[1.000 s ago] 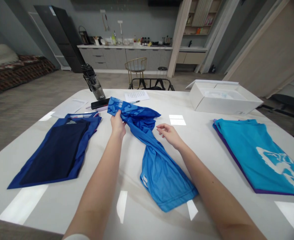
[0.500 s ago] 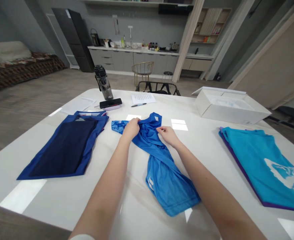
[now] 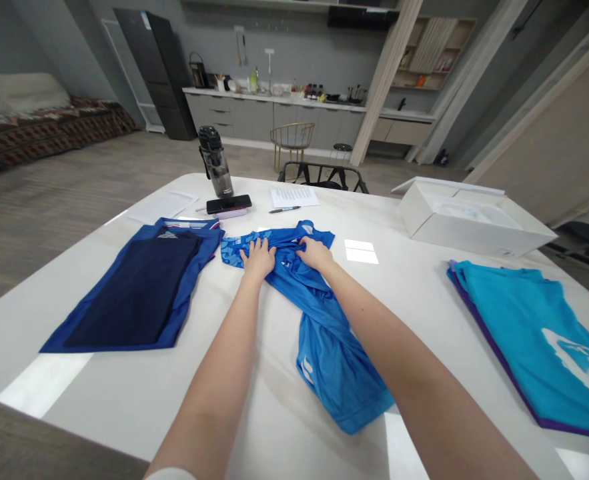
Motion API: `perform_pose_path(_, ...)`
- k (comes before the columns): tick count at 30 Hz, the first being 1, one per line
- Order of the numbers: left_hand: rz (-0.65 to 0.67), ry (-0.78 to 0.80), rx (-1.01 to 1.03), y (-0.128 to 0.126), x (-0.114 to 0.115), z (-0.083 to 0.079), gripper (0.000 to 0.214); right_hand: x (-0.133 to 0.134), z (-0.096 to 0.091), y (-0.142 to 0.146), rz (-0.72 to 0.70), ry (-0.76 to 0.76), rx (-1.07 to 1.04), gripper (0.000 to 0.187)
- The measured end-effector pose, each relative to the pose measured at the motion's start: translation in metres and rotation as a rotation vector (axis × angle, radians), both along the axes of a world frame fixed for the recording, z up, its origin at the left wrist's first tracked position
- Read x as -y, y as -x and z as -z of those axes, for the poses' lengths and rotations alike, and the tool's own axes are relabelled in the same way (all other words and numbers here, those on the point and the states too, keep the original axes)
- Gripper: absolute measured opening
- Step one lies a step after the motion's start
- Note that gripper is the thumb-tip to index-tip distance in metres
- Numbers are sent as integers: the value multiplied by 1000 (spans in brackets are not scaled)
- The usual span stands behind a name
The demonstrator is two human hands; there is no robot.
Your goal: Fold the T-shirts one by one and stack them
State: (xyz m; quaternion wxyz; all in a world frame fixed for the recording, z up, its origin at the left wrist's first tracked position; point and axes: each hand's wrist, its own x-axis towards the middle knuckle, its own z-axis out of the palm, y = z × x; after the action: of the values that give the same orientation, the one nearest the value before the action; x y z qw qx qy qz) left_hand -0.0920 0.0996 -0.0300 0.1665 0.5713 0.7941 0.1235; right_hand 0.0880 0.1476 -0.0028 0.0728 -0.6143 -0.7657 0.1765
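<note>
You're at a white table [image 3: 94, 393] in a large open room. Along the far wall, at the upper middle of the frame, runs a grey kitchen counter [image 3: 294, 110] with a tall dark fridge [image 3: 157, 73] to its left. A patterned sofa [image 3: 39, 123] sits at the upper left, and a gold stool [image 3: 289, 143] and a black chair [image 3: 323, 177] stand beyond the table's far edge.

On the table, a navy and royal-blue shirt [image 3: 137, 293] lies folded at the left. A teal shirt with a white print [image 3: 539, 347] lies at the right edge, and an open white box [image 3: 474, 223] sits at the upper right. Near the far edge are a clear water bottle [image 3: 215, 163], a black phone [image 3: 228, 204], a printed sheet of paper [image 3: 294, 197], and a pen [image 3: 284, 209].

The blue jersey [image 3: 331, 363] lies at the center, between the two shirts. Its upper part is spread out and its lower part is twisted and bunched toward you.

Your left hand [image 3: 258, 260] rests palm down on the jersey's upper part, fingers spread and not gripping. Your right hand [image 3: 315, 253] lies just beside it on the same fabric; you can't tell whether it is pinching the cloth.
</note>
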Motion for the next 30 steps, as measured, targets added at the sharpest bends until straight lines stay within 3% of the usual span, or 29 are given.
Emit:
perform_pose_path(3,-10,-4,-5,1,-1,2,65,-3,4,-21,-99,-105,-83,19)
perform_pose_path(6,-12,-6,-3,0,-1,2,66,-9,4,-59,-119,-175,-287,12)
perform_pose_path(9,-20,-16,-13,0,0,3,67,-16,1,-110,-70,-177,-484,12)
perform_pose_path(12,-22,-22,-25,0,0,4,67,-18,-4,-169,63,-103,-606,18)
perform_pose_path(15,-20,-18,-36,0,1,4,69,-15,-8,-229,228,-163,-586,29)
perform_pose_path(18,-17,-16,-36,-1,1,4,71,-8,-5,-284,424,-172,-525,28)
perform_pose_path(22,-19,-13,-27,-1,2,2,74,4,4,-337,677,-225,-159,11)
perform_pose_path(26,-2,-1,-41,1,2,1,75,13,5,-347,775,-246,137,11)
perform_pose_path(28,8,9,-41,3,1,1,74,16,-1,-329,691,-316,123,23)
perform_pose_path(30,15,18,-37,4,1,0,75,17,-7,-297,497,-412,74,32)
